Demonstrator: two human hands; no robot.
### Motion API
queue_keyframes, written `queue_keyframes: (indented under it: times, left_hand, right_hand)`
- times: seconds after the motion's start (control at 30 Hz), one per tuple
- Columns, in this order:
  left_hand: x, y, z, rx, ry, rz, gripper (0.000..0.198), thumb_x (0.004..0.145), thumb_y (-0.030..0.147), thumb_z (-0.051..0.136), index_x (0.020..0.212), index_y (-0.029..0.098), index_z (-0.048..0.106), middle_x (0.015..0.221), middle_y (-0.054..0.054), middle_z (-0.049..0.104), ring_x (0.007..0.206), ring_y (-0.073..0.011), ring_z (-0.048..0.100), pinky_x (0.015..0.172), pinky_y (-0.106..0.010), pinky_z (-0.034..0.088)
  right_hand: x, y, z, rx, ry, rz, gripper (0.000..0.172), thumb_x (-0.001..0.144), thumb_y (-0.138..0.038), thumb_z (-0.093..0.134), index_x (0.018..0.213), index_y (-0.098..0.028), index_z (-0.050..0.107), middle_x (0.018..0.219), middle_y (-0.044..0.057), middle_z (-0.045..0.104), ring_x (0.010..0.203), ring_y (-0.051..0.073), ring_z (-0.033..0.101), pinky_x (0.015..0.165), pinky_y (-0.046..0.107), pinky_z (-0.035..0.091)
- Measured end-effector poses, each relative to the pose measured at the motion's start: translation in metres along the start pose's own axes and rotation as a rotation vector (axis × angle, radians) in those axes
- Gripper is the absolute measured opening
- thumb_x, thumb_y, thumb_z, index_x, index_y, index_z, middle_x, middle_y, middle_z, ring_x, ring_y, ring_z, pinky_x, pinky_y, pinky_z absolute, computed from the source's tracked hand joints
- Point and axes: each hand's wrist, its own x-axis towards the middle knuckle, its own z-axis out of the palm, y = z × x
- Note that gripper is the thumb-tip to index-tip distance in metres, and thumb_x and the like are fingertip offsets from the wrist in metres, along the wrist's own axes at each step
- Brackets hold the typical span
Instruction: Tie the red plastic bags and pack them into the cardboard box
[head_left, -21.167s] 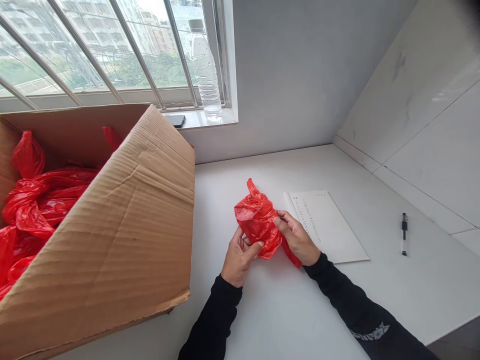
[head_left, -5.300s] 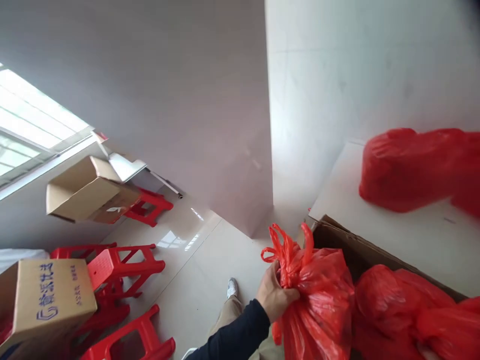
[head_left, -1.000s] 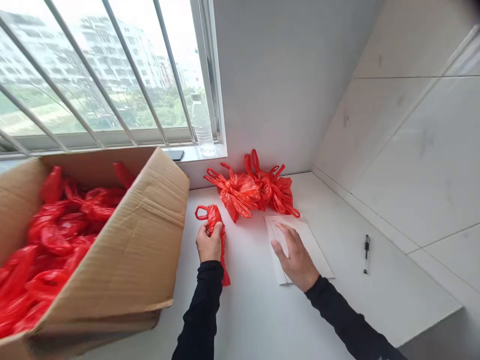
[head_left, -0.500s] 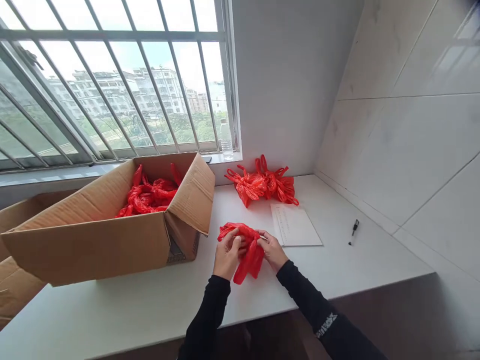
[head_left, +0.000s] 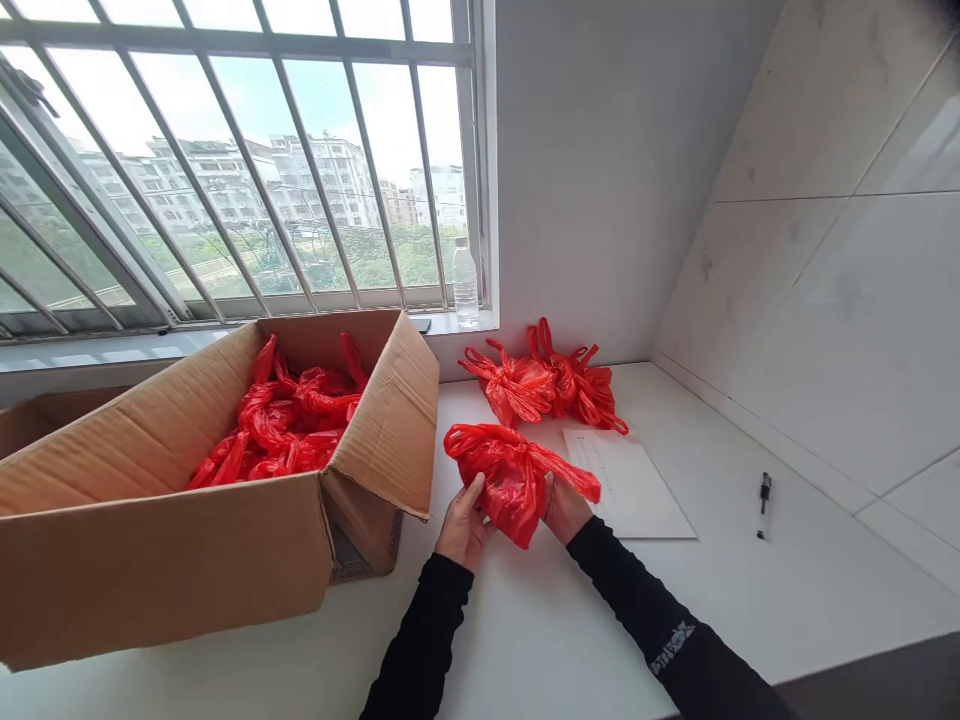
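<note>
A knotted red plastic bag (head_left: 514, 485) is held up between my two hands, over the white table. My left hand (head_left: 466, 522) grips its lower left side, thumb on the front. On the other side my right hand (head_left: 564, 508) holds the bag, its fingertips partly hidden behind the red plastic. The bag's handle ends stick out left and right from the knot. Just behind it, several tied red plastic bags (head_left: 525, 385) rest against the wall. What the bags contain is hidden.
An open cardboard box (head_left: 172, 570) at the left holds several red bags (head_left: 292, 420). A sheet of paper (head_left: 637, 490) and a pen (head_left: 763, 505) lie on the white table (head_left: 817, 590) at the right. A clear bottle (head_left: 465, 285) stands on the windowsill.
The bag in my hands has been lifted and turned, so its knot now faces up and its handle ends point sideways. My hands moved from the knot to its sides. The view shifted.
</note>
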Motion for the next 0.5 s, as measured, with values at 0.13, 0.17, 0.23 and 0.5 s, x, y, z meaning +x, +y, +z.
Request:
queue_keyframes:
  times: [0.13, 0.17, 0.23, 0.5]
  left_hand:
    - [0.032, 0.007, -0.008, -0.055, -0.019, 0.051, 0.044, 0.075, 0.033, 0.076, 0.114, 0.017, 0.061, 0.114, -0.010, 0.069, 0.105, -0.0264, 0.065, 0.084, -0.036, 0.056]
    - [0.036, 0.007, -0.010, -0.070, -0.028, 0.059, 0.044, 0.075, 0.032, 0.076, 0.115, 0.018, 0.061, 0.115, -0.010, 0.069, 0.107, -0.0264, 0.064, 0.086, -0.037, 0.055]
    - [0.039, 0.006, -0.013, -0.115, -0.057, 0.077, 0.045, 0.076, 0.028, 0.075, 0.117, 0.019, 0.060, 0.117, -0.009, 0.069, 0.109, -0.0259, 0.064, 0.089, -0.038, 0.054]
    - [0.038, 0.003, -0.013, -0.238, -0.115, 0.102, 0.046, 0.079, 0.017, 0.071, 0.122, 0.024, 0.057, 0.123, -0.007, 0.066, 0.111, -0.0231, 0.062, 0.094, -0.038, 0.050]
  right_hand:
    - [0.021, 0.004, -0.012, 0.082, -0.022, 0.109, 0.059, 0.087, -0.067, 0.043, 0.112, -0.019, 0.066, 0.107, 0.012, 0.072, 0.093, 0.026, 0.069, 0.075, 0.038, 0.057]
    - [0.023, 0.007, -0.017, 0.088, -0.028, 0.114, 0.060, 0.088, -0.067, 0.040, 0.114, -0.019, 0.066, 0.108, 0.012, 0.072, 0.094, 0.026, 0.068, 0.076, 0.039, 0.057]
    - [0.023, 0.014, -0.024, 0.062, -0.042, 0.085, 0.057, 0.088, -0.065, 0.043, 0.115, -0.020, 0.065, 0.110, 0.012, 0.071, 0.096, 0.026, 0.068, 0.075, 0.039, 0.057]
    - [0.010, 0.015, -0.012, -0.294, -0.159, -0.073, 0.045, 0.076, -0.025, 0.069, 0.121, -0.027, 0.059, 0.123, 0.005, 0.063, 0.110, 0.026, 0.060, 0.095, 0.041, 0.050]
